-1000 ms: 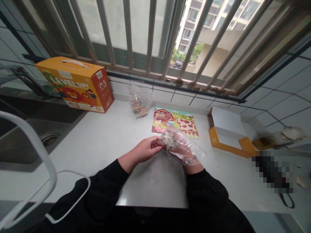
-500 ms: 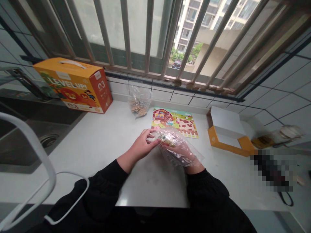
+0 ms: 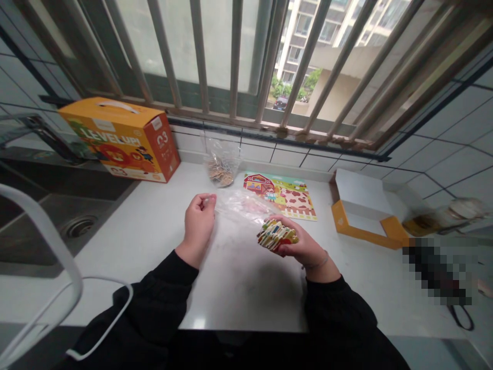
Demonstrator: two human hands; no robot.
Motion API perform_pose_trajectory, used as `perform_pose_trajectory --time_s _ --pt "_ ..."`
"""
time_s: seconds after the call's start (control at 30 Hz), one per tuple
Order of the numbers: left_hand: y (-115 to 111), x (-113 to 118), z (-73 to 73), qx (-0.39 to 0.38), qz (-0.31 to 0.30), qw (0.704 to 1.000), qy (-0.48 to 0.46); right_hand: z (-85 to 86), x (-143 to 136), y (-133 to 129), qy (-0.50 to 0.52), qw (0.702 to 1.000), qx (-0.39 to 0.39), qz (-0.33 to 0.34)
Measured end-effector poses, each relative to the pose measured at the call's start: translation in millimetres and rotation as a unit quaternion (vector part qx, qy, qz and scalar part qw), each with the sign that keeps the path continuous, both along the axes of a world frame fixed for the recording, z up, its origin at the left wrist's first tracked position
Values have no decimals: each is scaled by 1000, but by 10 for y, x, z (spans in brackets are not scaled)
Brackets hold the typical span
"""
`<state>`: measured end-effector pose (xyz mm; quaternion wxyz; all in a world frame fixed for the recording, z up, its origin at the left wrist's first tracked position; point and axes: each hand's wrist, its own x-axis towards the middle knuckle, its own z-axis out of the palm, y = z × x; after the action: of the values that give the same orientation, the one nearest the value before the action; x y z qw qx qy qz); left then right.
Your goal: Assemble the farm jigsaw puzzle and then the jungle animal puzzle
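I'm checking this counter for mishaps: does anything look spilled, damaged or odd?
Nothing looks spilled or damaged; the right hand grips the stacked pieces. Only the dark object at far right looks odd, pixelated beyond recognition.

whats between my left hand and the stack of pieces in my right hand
A clear plastic bag, pinched in your left hand, spans towards the stack of pieces in your right hand. The head view shows it, above the counter.
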<state>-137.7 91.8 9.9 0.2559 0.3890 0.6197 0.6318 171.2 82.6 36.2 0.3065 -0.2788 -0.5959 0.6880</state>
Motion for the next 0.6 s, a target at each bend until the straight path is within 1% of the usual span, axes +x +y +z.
perform_pose_trajectory --time_s 0.07,0.1,0.13,0.17,0.2,0.23,0.27,0.3,0.33,0.37,0.4,0.43,0.5,0.57,0.6 --pt "-10 31 29 30 6 999 -11 24 5 -54 41 993 -50 102" --pt "-18 58 42 39 -5 999 -12 23 -10 -79 50 984 -68 155" --pt "-30 91 54 42 -31 999 -13 14 -34 -101 55 974 -83 202" --pt "-45 127 62 40 -72 997 -14 -2 -64 -117 58 965 -94 239" --pt "-65 166 65 33 -130 991 -13 -21 -94 -127 59 957 -102 265" --pt "-89 205 63 23 -205 978 -6 -41 -119 -128 61 952 -108 280" --pt "-115 242 56 13 -284 959 6 -58 -138 -122 62 950 -113 285" --pt "-139 277 42 6 -356 934 19 -69 -147 -109 64 950 -115 283" --pt "-158 306 22 1 -413 910 31 -74 -146 -90 65 953 -114 272" --pt "-169 328 -2 -2 -448 893 39 -74 -136 -65 64 959 -109 255" --pt "-171 342 -28 -2 -459 887 44 -72 -119 -35 60 965 -102 234" --pt "-162 347 -57 -3 -451 891 47 -71 -98 1 51 972 -93 208" --pt "-120 335 -108 -11 -406 912 55 -88 -48 92 20 988 -61 144" --pt "-71 305 -141 -25 -350 935 59 -144 5 217 -8 999 -4 46" --pt "-51 291 -149 -34 -328 942 57 -186 33 290 -28 999 40 -11"
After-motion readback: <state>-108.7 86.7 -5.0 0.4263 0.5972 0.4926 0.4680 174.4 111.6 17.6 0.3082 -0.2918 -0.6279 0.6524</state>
